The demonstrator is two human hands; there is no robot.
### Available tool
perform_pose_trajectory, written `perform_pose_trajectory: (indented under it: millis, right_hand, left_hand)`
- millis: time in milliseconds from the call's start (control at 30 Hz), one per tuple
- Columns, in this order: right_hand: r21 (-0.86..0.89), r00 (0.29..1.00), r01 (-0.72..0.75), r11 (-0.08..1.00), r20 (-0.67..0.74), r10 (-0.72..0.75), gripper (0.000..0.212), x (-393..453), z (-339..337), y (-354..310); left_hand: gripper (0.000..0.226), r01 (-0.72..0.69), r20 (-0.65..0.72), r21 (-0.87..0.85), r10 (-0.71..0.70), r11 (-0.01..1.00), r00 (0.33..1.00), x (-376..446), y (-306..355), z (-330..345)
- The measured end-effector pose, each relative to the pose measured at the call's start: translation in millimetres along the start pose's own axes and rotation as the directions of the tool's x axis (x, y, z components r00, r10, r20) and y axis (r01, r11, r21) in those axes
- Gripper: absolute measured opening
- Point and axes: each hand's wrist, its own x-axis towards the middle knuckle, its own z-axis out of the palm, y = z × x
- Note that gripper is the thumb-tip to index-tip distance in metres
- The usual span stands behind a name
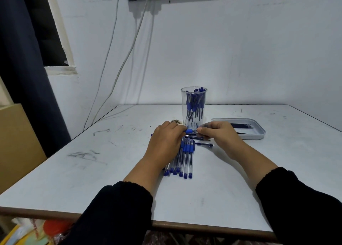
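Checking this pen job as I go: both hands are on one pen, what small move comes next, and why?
Probably press the blue cap home: the left hand pinches it, the right hand holds the barrel, and the pens lying below are all capped.

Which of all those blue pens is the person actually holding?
The capped pen, pinched crosswise between the left hand and right hand; the other pens lie on the table or stand in the clear jar.

The clear glossy plastic cup [193, 106] held blue-capped transparent plastic pens [194, 104], beside a smooth grey plastic tray [259, 133], on a matt, scuffed white laminate table [111, 170].
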Motion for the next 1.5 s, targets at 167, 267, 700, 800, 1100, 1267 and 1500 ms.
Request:
perform_pose_trajectory:
  millis: [167, 267, 700, 800, 1100, 1267, 1500]
  right_hand:
    - [-0.111, 1.000, 0.005, 0.994, -0.010, -0.006, 0.022, 1.7, 1.5, 0.7]
    - [-0.169, 1.000, -0.001, 0.986, -0.026, -0.003, 0.036, 3.1, 2.1, 1.3]
    - [-0.195, 0.997, 0.055, 0.979, 0.062, -0.044, 0.020, 3.0, 1.7, 1.3]
    - [-0.187, 0.998, 0.040, 0.981, 0.047, -0.032, 0.030, 3.9, 3.0, 1.5]
    - [-0.136, 0.996, 0.044, 0.990, 0.089, -0.032, 0.016, 1.1, 1.3, -1.1]
    - [-0.203, 0.994, 0.070, 0.977, 0.093, -0.052, 0.021, 4.4, 1.4, 3.4]
    - [-0.243, 0.997, 0.043, 0.969, 0.067, -0.028, 0.032, 4.8, 2.2, 3.7]
  left_hand:
    - [0.018, -0.037, -0.019, -0.019, 0.036, 0.999, 0.999, 0.0, -0.2, -0.2]
    - [0.018, -0.070, -0.033, -0.030, 0.069, 0.997, 0.997, -0.1, 0.0, -0.2]
    - [0.018, -0.059, -0.027, -0.028, 0.058, 0.998, 0.998, -1.2, 1.5, -2.0]
    - [0.018, -0.073, -0.035, -0.038, 0.072, 0.997, 0.997, -1.0, 1.3, -1.6]
    - [0.019, -0.068, -0.034, -0.034, 0.067, 0.997, 0.997, -0.7, 1.1, -2.3]
    - [0.018, -0.077, -0.039, -0.037, 0.075, 0.996, 0.996, -1.1, 1.1, -2.3]
    - [0.018, -0.097, -0.059, -0.047, 0.094, 0.994, 0.994, -1.0, 0.7, -2.3]
